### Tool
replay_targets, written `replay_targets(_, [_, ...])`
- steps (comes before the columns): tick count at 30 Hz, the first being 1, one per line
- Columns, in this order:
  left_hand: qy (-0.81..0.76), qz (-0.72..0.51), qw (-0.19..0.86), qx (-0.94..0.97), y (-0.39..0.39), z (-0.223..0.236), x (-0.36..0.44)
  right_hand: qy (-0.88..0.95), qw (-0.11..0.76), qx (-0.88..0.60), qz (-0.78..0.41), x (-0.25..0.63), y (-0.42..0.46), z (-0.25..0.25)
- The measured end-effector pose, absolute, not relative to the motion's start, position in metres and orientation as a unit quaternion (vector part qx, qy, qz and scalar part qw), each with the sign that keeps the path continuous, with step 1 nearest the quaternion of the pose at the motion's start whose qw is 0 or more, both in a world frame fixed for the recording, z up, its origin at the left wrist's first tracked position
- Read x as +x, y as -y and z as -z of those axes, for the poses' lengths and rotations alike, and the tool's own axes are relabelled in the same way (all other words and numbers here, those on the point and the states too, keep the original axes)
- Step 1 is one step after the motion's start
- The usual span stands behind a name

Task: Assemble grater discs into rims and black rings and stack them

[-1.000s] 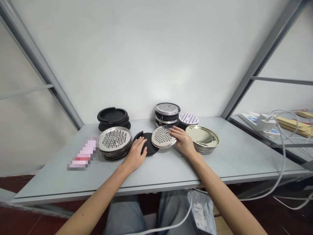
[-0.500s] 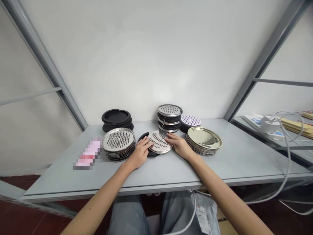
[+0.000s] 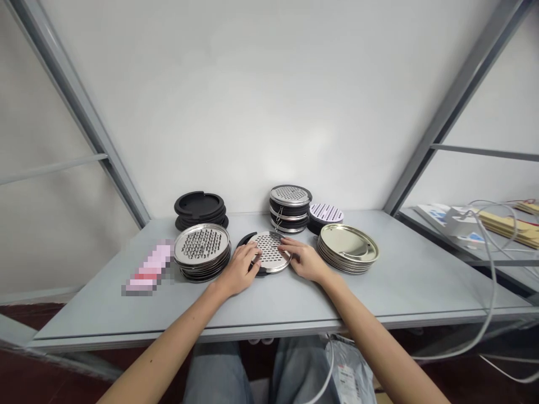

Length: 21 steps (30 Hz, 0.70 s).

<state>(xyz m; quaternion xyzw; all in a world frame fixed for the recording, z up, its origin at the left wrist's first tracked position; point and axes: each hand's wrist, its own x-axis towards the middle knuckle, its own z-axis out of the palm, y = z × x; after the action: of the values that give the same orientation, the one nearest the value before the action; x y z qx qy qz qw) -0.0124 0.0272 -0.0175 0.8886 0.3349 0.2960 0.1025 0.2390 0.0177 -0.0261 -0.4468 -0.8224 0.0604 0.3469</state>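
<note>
Monitored remotely: had 1 head cam, worn by the person, facing fwd & down over near edge of table (image 3: pixel 400 280). L hand (image 3: pixel 244 267) and R hand (image 3: pixel 306 261) sat approx. mid-view, slightly below ctr; forearms (image 3: pixel 170 348) ran in from btm corners, so I read cam as close, abv & behind hands. Wide FOV: got table L to R, wall (image 3: pixel 252 101) filling upper half, frame posts (image 3: pixel 452 101) flaring outwd at both sides, jeans (image 3: pixel 214 370) btm ctr. Ht. squeezed.
</note>
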Motion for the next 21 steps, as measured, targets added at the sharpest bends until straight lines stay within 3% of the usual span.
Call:
replay_targets(5, [-0.319,-0.286,0.096,0.899,-0.030,0.012,-0.008,0.777,0.375,-0.502,-0.064,0.245,-0.020,0.025])
replay_targets(17, [-0.373,-0.281,0.030,0.884,-0.040,0.020,0.009,0.764,0.334,-0.542,-0.103,0.244,-0.022,0.032])
replay_targets(21, [-0.426,-0.243,0.074,0.868,-0.041,0.027,0.007,0.765,0.337,-0.541,-0.092,0.242,-0.020,0.030])
